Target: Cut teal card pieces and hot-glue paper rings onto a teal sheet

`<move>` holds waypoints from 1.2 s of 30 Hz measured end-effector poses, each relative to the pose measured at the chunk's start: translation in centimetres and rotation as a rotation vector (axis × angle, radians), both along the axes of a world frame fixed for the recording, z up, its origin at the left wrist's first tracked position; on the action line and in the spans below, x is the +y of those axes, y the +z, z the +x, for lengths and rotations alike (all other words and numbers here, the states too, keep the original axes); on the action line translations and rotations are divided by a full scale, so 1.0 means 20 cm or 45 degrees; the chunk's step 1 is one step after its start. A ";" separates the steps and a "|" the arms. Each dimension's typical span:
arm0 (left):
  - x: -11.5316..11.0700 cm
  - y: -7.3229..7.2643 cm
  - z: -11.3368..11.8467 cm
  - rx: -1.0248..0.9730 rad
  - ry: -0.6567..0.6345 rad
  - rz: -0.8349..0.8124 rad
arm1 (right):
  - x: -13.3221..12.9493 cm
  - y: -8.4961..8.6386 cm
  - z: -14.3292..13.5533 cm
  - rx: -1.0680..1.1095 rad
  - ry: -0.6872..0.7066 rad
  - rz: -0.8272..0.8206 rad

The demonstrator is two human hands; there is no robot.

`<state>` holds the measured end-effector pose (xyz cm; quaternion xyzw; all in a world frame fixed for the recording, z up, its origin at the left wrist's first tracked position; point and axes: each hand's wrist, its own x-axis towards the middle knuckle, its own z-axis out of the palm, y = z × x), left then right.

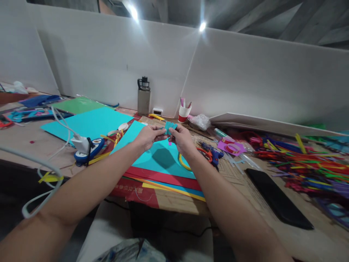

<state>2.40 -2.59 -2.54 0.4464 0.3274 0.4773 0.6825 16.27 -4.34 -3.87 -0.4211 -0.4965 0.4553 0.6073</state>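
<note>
A small teal piece is held up between my two hands, above a stack of coloured sheets. My left hand pinches it from the left side, fingers closed. On its right side my right hand grips it between thumb and fingers. Beneath them lies a turquoise sheet with a dark shadow on it. Yellow-handled scissors lie partly hidden by my right forearm. A tiny pink bit shows just below the hands.
A bottle and a paper cup with pens stand near the white partition. To the right are a blue glue gun, a black flat case and piled colourful strips. On the left are a power strip and white cable.
</note>
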 end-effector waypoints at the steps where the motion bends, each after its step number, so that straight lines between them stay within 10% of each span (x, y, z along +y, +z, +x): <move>1: 0.00 0.00 0.00 0.001 0.009 0.020 | 0.00 0.00 0.00 0.009 0.004 0.001; 36: -0.03 0.04 0.00 -0.202 -0.166 -0.196 | -0.03 0.07 0.01 0.388 0.334 -0.096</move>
